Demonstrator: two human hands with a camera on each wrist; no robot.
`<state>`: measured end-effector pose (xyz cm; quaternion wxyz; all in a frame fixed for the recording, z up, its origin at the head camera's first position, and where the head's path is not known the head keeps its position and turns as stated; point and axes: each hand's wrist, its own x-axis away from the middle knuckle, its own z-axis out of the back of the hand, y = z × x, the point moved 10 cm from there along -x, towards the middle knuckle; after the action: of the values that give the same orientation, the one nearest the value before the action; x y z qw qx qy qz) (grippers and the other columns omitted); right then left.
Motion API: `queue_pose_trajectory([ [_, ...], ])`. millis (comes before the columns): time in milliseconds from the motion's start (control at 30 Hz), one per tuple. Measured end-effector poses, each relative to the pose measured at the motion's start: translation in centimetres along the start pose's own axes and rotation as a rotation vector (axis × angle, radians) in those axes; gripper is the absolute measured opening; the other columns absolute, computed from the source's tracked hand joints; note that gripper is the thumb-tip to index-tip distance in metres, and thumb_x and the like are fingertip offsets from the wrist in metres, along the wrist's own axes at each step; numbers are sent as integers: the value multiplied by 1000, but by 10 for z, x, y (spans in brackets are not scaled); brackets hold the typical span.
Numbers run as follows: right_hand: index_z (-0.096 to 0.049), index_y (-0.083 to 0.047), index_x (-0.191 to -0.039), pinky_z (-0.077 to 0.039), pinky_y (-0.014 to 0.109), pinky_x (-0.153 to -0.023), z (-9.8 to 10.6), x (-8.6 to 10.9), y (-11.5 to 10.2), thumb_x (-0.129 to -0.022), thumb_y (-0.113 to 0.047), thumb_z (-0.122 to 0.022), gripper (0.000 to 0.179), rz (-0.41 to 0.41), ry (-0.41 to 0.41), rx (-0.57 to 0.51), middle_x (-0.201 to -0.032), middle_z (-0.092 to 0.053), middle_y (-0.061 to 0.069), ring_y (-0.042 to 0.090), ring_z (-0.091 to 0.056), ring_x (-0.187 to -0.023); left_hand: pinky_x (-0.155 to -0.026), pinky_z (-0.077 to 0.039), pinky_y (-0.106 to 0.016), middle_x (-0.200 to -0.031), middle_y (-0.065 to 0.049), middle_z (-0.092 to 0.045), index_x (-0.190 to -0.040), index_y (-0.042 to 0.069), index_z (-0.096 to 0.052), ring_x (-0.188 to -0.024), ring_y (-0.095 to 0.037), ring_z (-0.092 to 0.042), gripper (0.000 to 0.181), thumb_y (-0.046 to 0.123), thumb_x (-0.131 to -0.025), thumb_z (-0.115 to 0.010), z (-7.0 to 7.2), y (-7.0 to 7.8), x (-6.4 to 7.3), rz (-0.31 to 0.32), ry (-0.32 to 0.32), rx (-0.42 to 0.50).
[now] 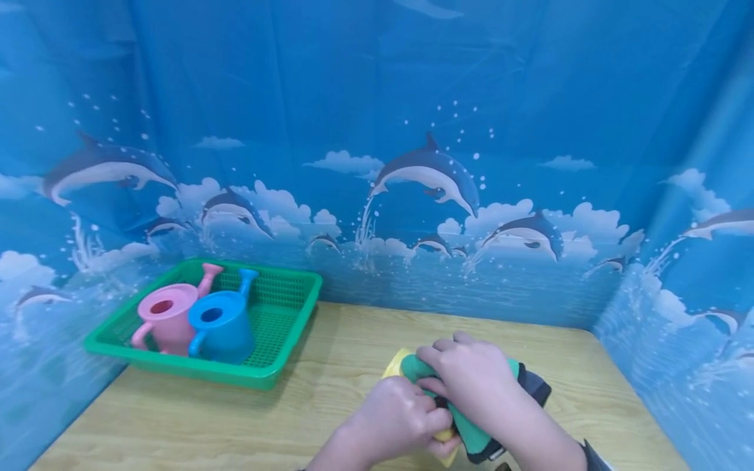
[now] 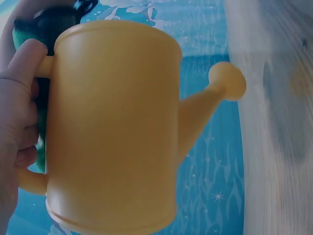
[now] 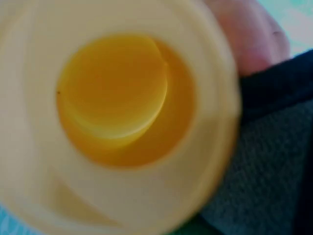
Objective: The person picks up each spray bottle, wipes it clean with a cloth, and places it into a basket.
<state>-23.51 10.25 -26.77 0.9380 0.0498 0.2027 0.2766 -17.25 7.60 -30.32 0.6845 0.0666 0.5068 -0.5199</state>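
Note:
My left hand grips the handle of a yellow watering can. The left wrist view shows the can's side, with its spout and round rose pointing right. In the right wrist view its round opening fills much of the picture. My right hand holds a green fabric piece with black edging against the can. Dark textured cloth of that piece shows close beside the can. Both hands and the fabric hide most of the can in the head view.
To the left, a green plastic basket stands on the wood-grain table. It holds a pink watering can and a blue watering can. A blue dolphin-print curtain encloses the table's back and sides.

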Motion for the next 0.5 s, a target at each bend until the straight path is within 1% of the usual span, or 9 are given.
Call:
queue_pose_trajectory([
  [133, -69, -27, -92, -29, 19, -43, -7, -13, -8, -82, -41, -73, 17, 48, -71, -28, -68, -54, -13, 9, -39, -58, -51, -27, -7, -48, 18, -38, -56, 29, -45, -46, 6, -39, 35, 43, -79, -67, 0, 1, 0, 17, -5, 85],
  [200, -70, -26, -94, -30, 19, -43, -9, -18, -12, -83, -40, -72, 18, 75, -81, -45, -70, -56, -12, 8, -40, -58, -53, -27, -7, -48, 18, -37, -56, 29, -44, -47, 6, -39, 36, 43, -80, -68, 0, 1, 1, 31, -8, 121],
  [267, -69, -26, -95, -30, 18, -43, -12, -23, -15, -85, -41, -70, 17, 109, -79, -62, -71, -57, -12, 8, -40, -58, -54, -30, -7, -47, 18, -36, -55, 29, -44, -45, 6, -38, 38, 44, -82, -66, 0, 1, 1, 29, -6, 120],
  [333, -69, -26, -96, -30, 18, -44, -15, -26, -16, -87, -41, -68, 17, 134, -77, -77, -72, -59, -11, 7, -41, -58, -55, -31, -7, -47, 18, -35, -55, 29, -44, -44, 6, -34, 40, 46, -83, -65, 0, 1, 2, 29, -7, 129],
  [433, -69, -26, -98, -32, 17, -45, -18, -29, -15, -89, -41, -66, 17, 148, -94, -94, -74, -60, -10, 6, -42, -58, -55, -27, -7, -46, 18, -33, -54, 29, -43, -43, 6, -30, 42, 47, -86, -63, -1, 0, 2, 22, -5, 145],
  [500, -69, -26, -99, -33, 18, -46, -21, -29, -12, -89, -40, -66, 17, 140, -121, -105, -75, -61, -10, 6, -42, -59, -53, -22, -6, -46, 17, -32, -53, 28, -43, -43, 6, -29, 43, 47, -87, -62, -1, -1, 2, 26, 1, 161],
])
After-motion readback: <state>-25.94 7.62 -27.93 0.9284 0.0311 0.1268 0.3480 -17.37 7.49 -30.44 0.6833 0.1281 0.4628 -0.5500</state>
